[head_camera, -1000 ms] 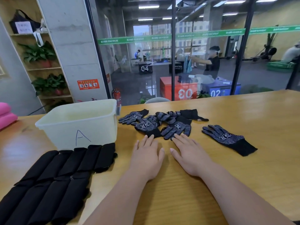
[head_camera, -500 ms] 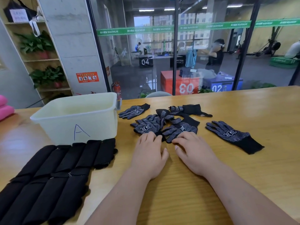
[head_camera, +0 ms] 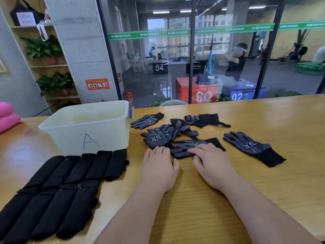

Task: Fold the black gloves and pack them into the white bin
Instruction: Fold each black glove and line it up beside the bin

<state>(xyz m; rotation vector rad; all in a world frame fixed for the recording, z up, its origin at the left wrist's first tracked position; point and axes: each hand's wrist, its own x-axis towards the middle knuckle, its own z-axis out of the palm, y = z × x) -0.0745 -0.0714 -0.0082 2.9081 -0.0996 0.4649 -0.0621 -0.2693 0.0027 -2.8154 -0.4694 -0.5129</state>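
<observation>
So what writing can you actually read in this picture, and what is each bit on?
"A": white bin
"冠恒": black gloves
"MAXIMUM": green strip on the glass
"04": black box
"03": red box
"02": blue box
Too blurred to read: orange sign on the pillar, paper tag on the shelf

- Bright, even light comes through the glass wall [head_camera: 228, 71] ahead, helped by ceiling strip lights [head_camera: 186, 11]
- The tabletop [head_camera: 211, 199] carries soft glare at its far-left and far-right parts
- Shadows under the left hand [head_camera: 159, 169] and right hand [head_camera: 214, 166] are faint and short
- Wide-angle bending curves the edges; the glass shows hazy reflections; the foreground is sharp
</observation>
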